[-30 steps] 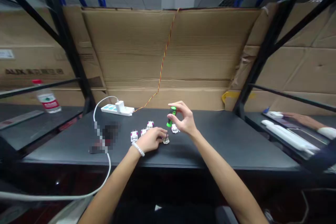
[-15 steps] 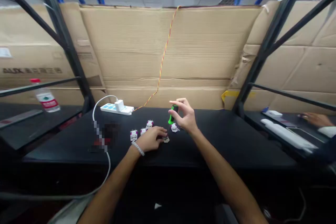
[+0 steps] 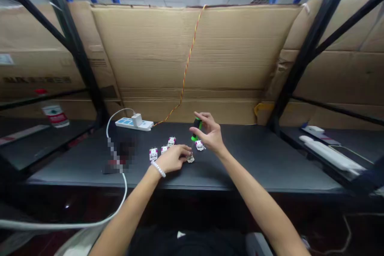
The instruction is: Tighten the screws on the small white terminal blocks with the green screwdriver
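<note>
My right hand [image 3: 211, 133] grips a screwdriver [image 3: 197, 127] by its black and green handle, between thumb and fingers. The shaft points down at a small pale part [image 3: 190, 159] on the black table. My left hand [image 3: 173, 159], with a pale bracelet at the wrist, pinches that part at its left side; the fingers partly cover it. Just right of the shaft lies a small white and magenta piece [image 3: 199, 145]. Similar white and magenta pieces [image 3: 153, 154] sit left of my left hand, one of them [image 3: 165, 149] close against it.
A white power strip [image 3: 134, 124] with a plugged-in charger stands at the back left; its white cable [image 3: 125, 186] runs over the table's front edge. Cardboard [image 3: 150, 56] walls the back. A water bottle [image 3: 55, 115] stands at far left, a long white object [image 3: 331, 154] at right.
The screwdriver handle has turned slightly and shifted a little left in my right hand's fingers. My left hand stays at the pale part. A person's hand at the far right has left view.
</note>
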A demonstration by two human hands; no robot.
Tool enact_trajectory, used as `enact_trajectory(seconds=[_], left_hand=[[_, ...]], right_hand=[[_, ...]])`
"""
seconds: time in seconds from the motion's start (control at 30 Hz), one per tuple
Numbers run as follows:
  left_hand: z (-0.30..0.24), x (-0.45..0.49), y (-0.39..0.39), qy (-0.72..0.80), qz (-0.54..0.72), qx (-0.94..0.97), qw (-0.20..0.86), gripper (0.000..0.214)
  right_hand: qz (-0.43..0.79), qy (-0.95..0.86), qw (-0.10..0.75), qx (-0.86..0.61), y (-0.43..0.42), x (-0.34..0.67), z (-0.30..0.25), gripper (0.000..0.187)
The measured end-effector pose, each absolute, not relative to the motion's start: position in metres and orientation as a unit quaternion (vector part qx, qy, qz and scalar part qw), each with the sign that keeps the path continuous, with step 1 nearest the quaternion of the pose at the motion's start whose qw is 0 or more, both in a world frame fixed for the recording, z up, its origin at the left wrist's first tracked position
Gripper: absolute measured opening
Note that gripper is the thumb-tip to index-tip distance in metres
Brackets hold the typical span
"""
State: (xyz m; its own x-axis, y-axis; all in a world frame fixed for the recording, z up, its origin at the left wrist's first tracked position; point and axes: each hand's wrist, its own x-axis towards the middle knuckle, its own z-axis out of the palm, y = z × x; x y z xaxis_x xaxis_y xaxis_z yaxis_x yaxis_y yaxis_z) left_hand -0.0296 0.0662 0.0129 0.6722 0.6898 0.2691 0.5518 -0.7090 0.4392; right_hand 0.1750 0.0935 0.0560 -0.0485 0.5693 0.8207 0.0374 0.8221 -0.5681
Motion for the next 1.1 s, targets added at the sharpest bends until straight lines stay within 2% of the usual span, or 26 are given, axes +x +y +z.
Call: enact_trajectory(seconds=[0.2, 0.4, 0.57, 0.8, 1.1], left_hand=[[0.013, -0.030, 0.066, 0.353, 0.214, 0.896, 0.164, 0.030], [0.011, -0.029, 0.068, 0.349, 0.215, 0.896, 0.170, 0.028], [0.010, -0.029, 0.068, 0.352, 0.207, 0.898, 0.164, 0.029], [0.012, -0.028, 0.066, 0.355, 0.212, 0.896, 0.162, 0.031], [0.006, -0.029, 0.063, 0.366, 0.214, 0.890, 0.167, 0.033]], right_hand=[[0.292, -0.721, 0.604, -0.173, 0.086, 0.182, 0.059, 0.052], [0.166, -0.709, 0.647, -0.229, 0.087, 0.179, 0.059, 0.046], [0.235, -0.723, 0.616, -0.208, 0.088, 0.184, 0.062, 0.046], [0.143, -0.711, 0.642, -0.249, 0.082, 0.187, 0.066, 0.041], [0.175, -0.734, 0.611, -0.241, 0.073, 0.189, 0.069, 0.038]])
